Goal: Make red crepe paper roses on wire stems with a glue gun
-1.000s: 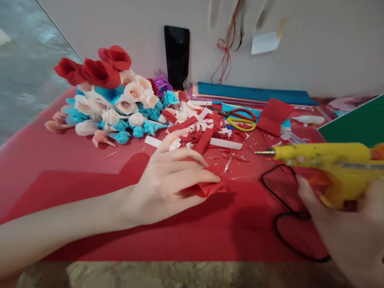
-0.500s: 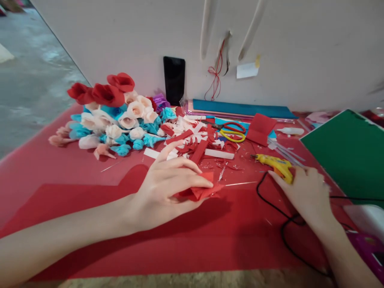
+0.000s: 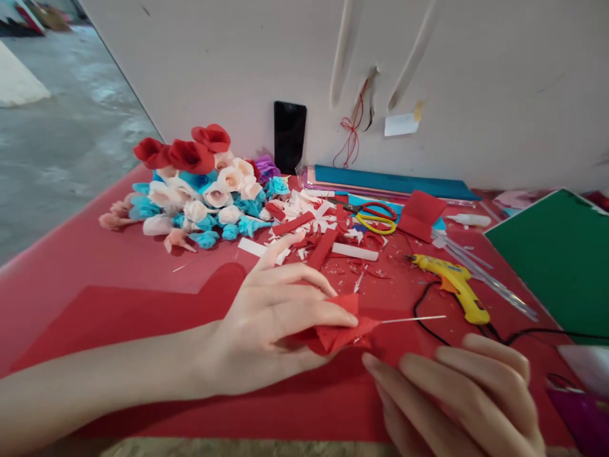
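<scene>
Between the fingers and thumb of my left hand [image 3: 280,324] is a folded red paper flower [image 3: 349,327]. A thin pale stick [image 3: 413,318] points out of the flower to the right. My right hand [image 3: 461,393] is just below and to the right of the flower, not touching it; its fingers are bent and apart, with nothing seen between them. The yellow glue gun [image 3: 450,282] lies on the red table [image 3: 228,425] beyond my right hand, its black cord trailing off beside it.
Paper flowers [image 3: 190,190] are heaped at the back left. Paper scraps [image 3: 318,228], scissors [image 3: 378,217], a red paper square [image 3: 422,216] and clear sticks [image 3: 485,273] lie mid-table. A phone [image 3: 290,136] leans on the wall; a green board [image 3: 556,266] is at the right.
My right hand has let go of the glue gun and come down and left towards the flower. My left hand still holds the flower, now slightly lower and farther right in view.
</scene>
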`<state>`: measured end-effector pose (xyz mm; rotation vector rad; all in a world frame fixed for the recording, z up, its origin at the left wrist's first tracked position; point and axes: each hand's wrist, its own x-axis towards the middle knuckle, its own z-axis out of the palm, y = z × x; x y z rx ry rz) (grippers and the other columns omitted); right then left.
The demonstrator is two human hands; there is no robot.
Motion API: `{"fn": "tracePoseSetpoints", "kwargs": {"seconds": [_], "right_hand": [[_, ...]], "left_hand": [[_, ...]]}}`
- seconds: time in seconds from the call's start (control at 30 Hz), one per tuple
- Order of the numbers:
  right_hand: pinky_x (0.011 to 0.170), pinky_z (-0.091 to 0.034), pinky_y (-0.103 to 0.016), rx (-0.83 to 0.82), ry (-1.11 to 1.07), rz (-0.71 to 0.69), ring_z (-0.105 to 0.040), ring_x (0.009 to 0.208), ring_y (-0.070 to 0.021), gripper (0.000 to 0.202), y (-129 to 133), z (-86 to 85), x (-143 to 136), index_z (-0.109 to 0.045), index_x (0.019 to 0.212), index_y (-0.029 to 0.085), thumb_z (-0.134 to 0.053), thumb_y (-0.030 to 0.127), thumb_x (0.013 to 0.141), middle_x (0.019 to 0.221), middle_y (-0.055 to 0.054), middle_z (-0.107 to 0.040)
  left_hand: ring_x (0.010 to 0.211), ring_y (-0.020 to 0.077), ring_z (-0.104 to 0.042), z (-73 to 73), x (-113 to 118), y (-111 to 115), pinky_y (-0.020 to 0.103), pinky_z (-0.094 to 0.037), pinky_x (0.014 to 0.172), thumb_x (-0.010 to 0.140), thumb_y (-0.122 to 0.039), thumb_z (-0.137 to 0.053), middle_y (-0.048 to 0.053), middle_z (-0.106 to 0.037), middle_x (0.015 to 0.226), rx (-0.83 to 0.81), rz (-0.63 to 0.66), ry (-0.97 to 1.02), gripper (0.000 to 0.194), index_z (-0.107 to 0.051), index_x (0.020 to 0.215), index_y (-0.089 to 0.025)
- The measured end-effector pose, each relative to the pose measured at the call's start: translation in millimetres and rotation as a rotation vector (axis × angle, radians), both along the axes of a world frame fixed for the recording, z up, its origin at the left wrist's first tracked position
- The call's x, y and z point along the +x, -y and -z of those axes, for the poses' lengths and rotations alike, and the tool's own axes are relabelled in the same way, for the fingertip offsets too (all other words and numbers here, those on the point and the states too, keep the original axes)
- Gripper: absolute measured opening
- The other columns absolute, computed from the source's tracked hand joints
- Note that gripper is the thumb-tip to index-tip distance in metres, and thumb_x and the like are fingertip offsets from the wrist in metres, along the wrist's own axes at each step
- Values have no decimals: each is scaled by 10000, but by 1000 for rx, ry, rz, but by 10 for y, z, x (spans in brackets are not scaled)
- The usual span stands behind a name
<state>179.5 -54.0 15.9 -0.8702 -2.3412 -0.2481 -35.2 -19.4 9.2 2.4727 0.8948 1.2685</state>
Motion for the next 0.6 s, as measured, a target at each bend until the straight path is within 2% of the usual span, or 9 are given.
{"fn": "tracePoseSetpoints", "kwargs": {"seconds": [0.07, 0.17, 0.3, 0.4, 0.6], "right_hand": [[693, -351, -307, 38, 11, -8, -512, 613, -123, 146, -42, 28, -28, -646, 869, 237, -578, 155, 770, 656, 24, -614], [690, -347, -306, 31, -32, -6, -497, 626, -120, 104, -66, 58, -53, -619, 813, 219, -534, 160, 812, 654, 23, -607], [660, -340, -289, 34, -109, 18, -470, 590, -104, 169, -64, 46, -73, -582, 761, 206, -458, 155, 864, 610, 28, -586], [659, -350, -294, 10, -105, 17, -486, 606, -114, 150, -59, 47, -69, -604, 811, 204, -468, 160, 858, 643, 16, -601], [680, -382, -328, -101, -77, -43, -493, 725, -158, 121, -63, 100, -38, -616, 889, 123, -531, 120, 804, 784, -56, -619]], "left_hand": [[792, 129, -598, 28, -5, 23, 280, -425, 845, 700, -176, -638, 4, -651, 747, -29, 16, 14, 164, -628, 864, -179], [810, 133, -594, 71, -10, 57, 295, -386, 912, 717, -208, -620, -1, -648, 748, -67, 25, 37, 167, -632, 882, -186], [813, 134, -592, 98, 0, 60, 306, -354, 953, 732, -198, -606, 5, -649, 762, -74, 30, 39, 150, -639, 877, -180], [809, 134, -591, 102, 8, 40, 300, -336, 968, 739, -239, -605, 6, -654, 754, -53, 42, 56, 163, -637, 886, -173], [843, 118, -579, 103, 5, 32, 273, -325, 965, 751, -192, -595, -5, -665, 740, -31, 59, 1, 152, -624, 896, -158]]}}
